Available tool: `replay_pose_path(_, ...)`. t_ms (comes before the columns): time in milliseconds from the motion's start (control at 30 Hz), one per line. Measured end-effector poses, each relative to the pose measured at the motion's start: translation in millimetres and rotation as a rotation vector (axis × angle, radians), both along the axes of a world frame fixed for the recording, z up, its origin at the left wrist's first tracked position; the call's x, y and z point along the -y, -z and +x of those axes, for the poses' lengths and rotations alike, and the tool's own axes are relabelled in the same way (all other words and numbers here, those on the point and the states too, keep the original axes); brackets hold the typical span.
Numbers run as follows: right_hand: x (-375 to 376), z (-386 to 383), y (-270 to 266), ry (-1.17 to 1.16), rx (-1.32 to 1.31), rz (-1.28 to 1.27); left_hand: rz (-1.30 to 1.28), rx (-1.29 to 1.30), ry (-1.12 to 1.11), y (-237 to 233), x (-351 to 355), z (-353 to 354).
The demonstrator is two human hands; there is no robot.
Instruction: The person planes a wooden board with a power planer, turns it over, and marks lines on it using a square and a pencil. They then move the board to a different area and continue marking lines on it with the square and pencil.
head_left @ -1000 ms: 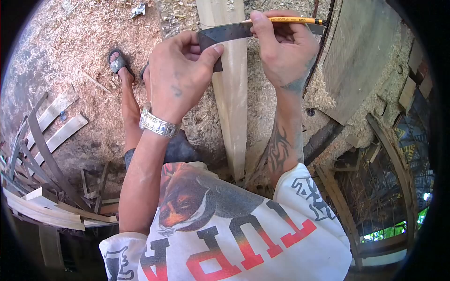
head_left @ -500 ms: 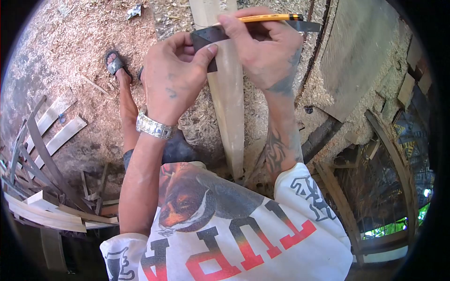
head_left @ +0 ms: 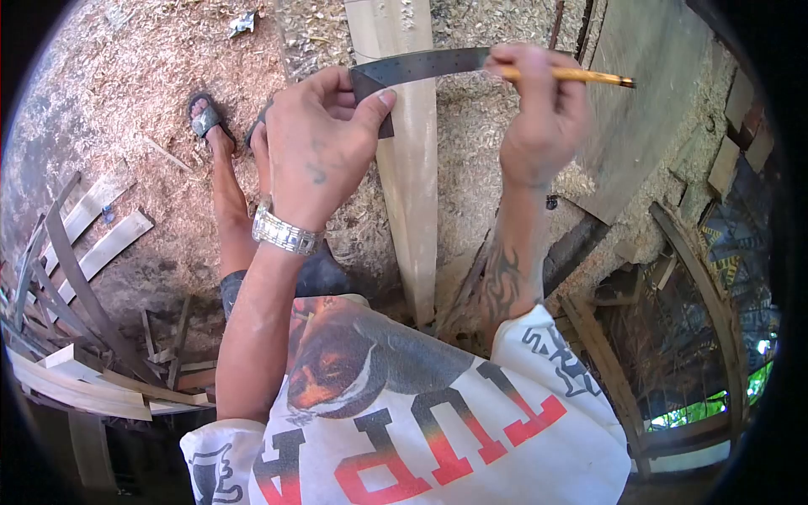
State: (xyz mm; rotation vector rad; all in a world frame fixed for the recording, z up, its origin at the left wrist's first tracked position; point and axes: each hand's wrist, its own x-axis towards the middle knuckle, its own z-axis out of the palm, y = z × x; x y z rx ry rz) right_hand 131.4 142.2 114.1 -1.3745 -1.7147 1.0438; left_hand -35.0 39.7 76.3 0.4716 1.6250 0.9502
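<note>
A dark metal square (head_left: 421,66) lies across a long pale board (head_left: 410,185), its blade reaching to the right past the board's edge. My left hand (head_left: 324,139) pinches the square's corner end at the board's left edge, thumb on top. To the right of the board, my right hand (head_left: 543,114) is closed round a yellow pencil (head_left: 581,75), which points left, beside the far end of the blade. A faint pencil line may cross the board, but it is too small to tell.
Wood shavings (head_left: 219,63) cover the ground. A flat sheet (head_left: 640,118) lies at the right. Cut strips (head_left: 109,244) pile up at the left, and curved timber pieces (head_left: 703,278) stand at the lower right. A person's sandalled foot (head_left: 202,115) is at the upper left.
My right hand has moved right and slightly down with the pencil, off the board, uncovering the blade. The square and my left hand have shifted slightly.
</note>
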Motion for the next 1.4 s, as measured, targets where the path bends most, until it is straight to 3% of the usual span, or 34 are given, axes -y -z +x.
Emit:
replay_pose_path(233,79.8,-17.2,41.0,0.408,-0.317,-0.152,0.013,0.007,0.005,-2.2,1.1,0.7)
replay_pose_path(367,81.0,-19.1,46.7,0.446,-0.444,-0.118,-0.052,-0.061,0.110,-11.4,-4.8,-5.0)
replay_pose_path(467,81.7,-14.6,48.7,0.431,-0.373,-0.126,0.030,-0.025,-0.025,-2.9,-1.8,2.5)
replay_pose_path(567,93.3,5.6,34.0,0.334,0.256,-0.162,0.021,0.002,-0.037,-4.7,-4.2,4.9)
replay_pose_path(700,136.8,16.1,4.9,0.089,0.635,-0.111,0.007,0.010,0.034,-12.8,-9.0,3.3)
replay_pose_path(800,158.5,30.2,9.2,0.080,0.722,-0.090,0.058,-0.010,0.021,-12.6,-8.7,10.0)
replay_pose_path(900,146.6,33.3,-9.6,0.104,0.750,-0.576,0.100,0.021,0.058,-14.3,-1.8,-2.2)
replay_pose_path(1000,132.0,56.5,-11.7,0.135,0.473,-0.782,0.113,0.137,0.101,-5.3,25.0,-19.0)
replay_pose_path(1100,140.2,93.4,13.9,0.015,0.078,-0.877,0.323,-0.152,0.075,4.0,49.6,-28.9)
replay_pose_path(1200,140.1,72.4,16.5,-0.032,0.057,-0.927,0.246,-0.053,0.066,5.9,67.7,-38.9)
replay_pose_path(1300,127.5,46.6,5.4,-0.245,0.571,-0.578,0.164,-0.008,0.049,20.1,78.2,-45.0)
replay_pose_path(1400,142.5,51.2,6.8,-0.107,0.707,-0.183,0.059,0.081,0.004,16.1,76.4,-44.3)
